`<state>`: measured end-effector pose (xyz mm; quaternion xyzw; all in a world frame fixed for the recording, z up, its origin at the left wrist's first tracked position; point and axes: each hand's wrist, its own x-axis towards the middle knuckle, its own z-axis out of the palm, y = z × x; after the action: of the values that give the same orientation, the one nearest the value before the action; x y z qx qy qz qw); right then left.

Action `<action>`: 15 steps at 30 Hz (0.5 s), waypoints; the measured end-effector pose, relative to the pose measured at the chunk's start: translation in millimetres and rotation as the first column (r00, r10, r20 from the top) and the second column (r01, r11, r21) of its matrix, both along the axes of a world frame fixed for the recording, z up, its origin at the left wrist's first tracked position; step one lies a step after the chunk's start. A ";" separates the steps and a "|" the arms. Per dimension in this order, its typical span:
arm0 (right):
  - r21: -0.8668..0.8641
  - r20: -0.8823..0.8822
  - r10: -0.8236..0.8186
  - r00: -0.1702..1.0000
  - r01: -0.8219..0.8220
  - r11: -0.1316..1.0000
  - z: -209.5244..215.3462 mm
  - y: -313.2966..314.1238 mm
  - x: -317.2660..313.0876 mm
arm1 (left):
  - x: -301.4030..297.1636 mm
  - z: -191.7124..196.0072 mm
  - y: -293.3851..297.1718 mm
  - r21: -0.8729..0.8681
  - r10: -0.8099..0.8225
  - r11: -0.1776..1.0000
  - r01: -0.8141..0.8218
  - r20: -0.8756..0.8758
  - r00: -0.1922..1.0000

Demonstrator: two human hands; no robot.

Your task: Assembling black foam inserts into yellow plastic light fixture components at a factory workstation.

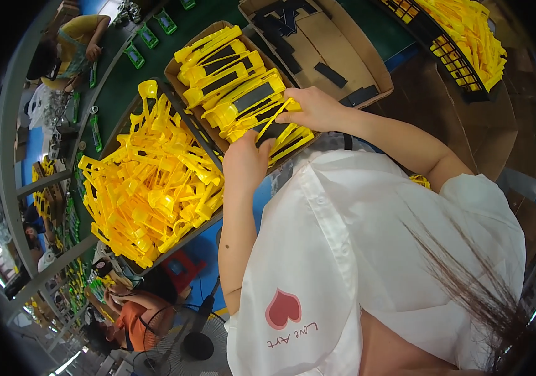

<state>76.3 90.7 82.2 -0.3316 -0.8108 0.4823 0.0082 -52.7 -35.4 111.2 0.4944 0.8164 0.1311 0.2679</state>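
Over the near end of a cardboard box (171, 70) I have a narrow yellow plastic part (272, 121) slanting between my hands. My right hand (315, 110) pinches its upper end between thumb and fingers. At its lower end, my left hand (244, 164) has its thumb and fingers closed around the part, their tips partly hidden. Below and beside it, the box holds rows of yellow plastic housings (230, 76) with flat black strips (251, 98) laid in them.
To the left, a heaped bin of loose yellow parts (149, 182) stands against the box. Farther back, an open carton (368, 53) contains black strips. A black crate (452, 62) of yellow pieces sits far right. Green items (149, 36) lie on the green bench; co-workers (136, 323) and a fan (196, 344) are at left.
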 end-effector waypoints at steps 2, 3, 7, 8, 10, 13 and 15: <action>-0.028 -0.149 -0.037 0.988 0.034 0.999 -4.6 -5.0 6.6 | 6.1 -9.6 12.4 0.085 -0.007 0.996 0.008 -0.017 1.000; -0.046 -0.160 -0.049 0.986 0.042 0.998 -8.2 -4.4 9.0 | 9.3 -12.4 15.2 0.129 -0.003 0.992 0.013 -0.072 0.997; -0.155 -0.343 -0.118 0.932 0.068 0.986 -33.7 3.6 17.4 | 3.8 -9.4 41.8 0.169 -0.107 0.975 0.146 -0.220 0.970; -0.453 -0.128 -0.084 0.988 0.017 0.891 -9.8 12.6 13.4 | -8.3 -15.9 46.7 0.226 -0.138 0.956 0.187 -0.219 0.966; -0.488 -0.168 -0.171 0.971 0.069 0.870 -24.4 30.8 13.0 | -31.3 -21.9 68.1 0.161 -0.228 0.945 0.284 -0.294 0.928; 0.376 0.197 -0.306 0.931 0.217 0.901 -63.2 67.2 32.9 | -57.2 -38.7 77.9 0.167 -0.183 0.920 0.354 -0.614 0.768; 0.465 0.379 -0.388 0.840 0.190 0.865 -94.1 77.8 53.9 | -54.9 -55.8 74.3 -0.077 -0.251 0.965 0.251 -0.553 0.795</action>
<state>130.3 168.4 -11.9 -0.5480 -0.8107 0.2018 -0.0405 -107.6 38.9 55.4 0.6148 0.7860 -0.0555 0.0328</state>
